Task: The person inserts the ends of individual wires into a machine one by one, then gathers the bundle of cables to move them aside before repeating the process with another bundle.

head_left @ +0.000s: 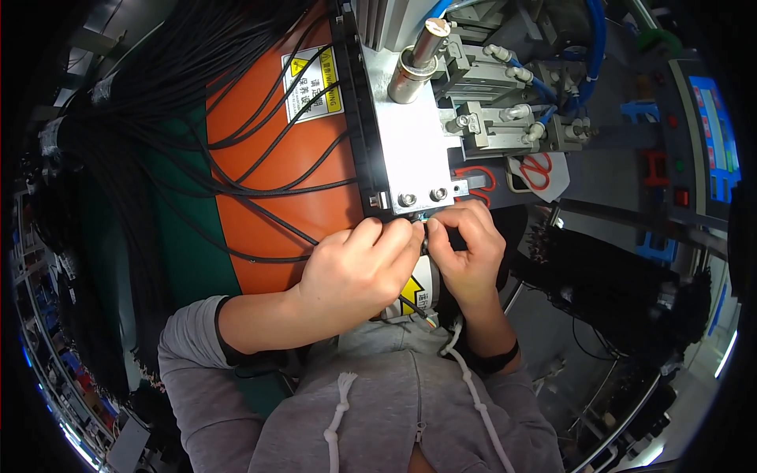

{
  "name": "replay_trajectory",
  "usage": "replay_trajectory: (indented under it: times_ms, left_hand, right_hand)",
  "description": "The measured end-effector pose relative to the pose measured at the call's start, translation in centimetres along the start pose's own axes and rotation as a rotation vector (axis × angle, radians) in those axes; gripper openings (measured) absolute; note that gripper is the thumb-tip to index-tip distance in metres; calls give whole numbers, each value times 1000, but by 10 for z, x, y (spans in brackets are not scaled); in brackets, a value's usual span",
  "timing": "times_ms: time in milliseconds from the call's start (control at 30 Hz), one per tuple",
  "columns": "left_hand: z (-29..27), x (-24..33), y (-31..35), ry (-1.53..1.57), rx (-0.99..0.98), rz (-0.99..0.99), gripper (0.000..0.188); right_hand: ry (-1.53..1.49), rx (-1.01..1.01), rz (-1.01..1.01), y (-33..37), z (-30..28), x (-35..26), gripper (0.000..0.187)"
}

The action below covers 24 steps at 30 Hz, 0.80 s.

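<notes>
My left hand is closed at the near edge of a metal fixture block, its fingertips pinched close to my right hand's. A black cable runs in from the left and goes under this hand. Below the left hand another black cable end sticks out, with short coloured wires fanned at its tip. My right hand pinches thumb and forefinger on thin, light-coloured wires just under the block's edge. The fingers partly hide these wires, and what the left fingertips grip is mostly covered.
Several black cables cross an orange surface to a dark rail along the block. Pneumatic cylinders with blue hoses stand at the back right. Red-handled scissors lie beyond my right hand; a bundle of black cables hangs at right.
</notes>
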<state>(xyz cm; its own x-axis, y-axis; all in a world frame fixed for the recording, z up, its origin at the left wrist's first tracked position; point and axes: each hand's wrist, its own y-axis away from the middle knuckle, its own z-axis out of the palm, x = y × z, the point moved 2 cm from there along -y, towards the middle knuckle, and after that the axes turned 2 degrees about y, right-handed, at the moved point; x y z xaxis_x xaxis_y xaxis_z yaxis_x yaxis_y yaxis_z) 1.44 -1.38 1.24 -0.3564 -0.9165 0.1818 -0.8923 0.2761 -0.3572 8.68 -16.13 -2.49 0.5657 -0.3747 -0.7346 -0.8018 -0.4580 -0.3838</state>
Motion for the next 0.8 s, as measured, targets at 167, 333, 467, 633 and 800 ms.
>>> replay_trajectory:
  times_ms: [167,333,467,633,800]
  left_hand:
    - [1,-1,-3,16,1,-11,35]
    - [5,-5,-5,30,52,22,26]
    - [4,-7,-4,65,75,4,26]
    - [3,-9,-5,91,91,-11,26]
    - [0,-8,-5,47,114,-15,19]
  right_hand:
    - [-82,30,69,1,4,7,7]
    - [-284,-42,324,6,7,19,6]
    - [-383,-86,461,6,8,20,7]
    - [-48,42,39,-5,4,2,8]
    - [79,76,-81,-5,0,-1,12]
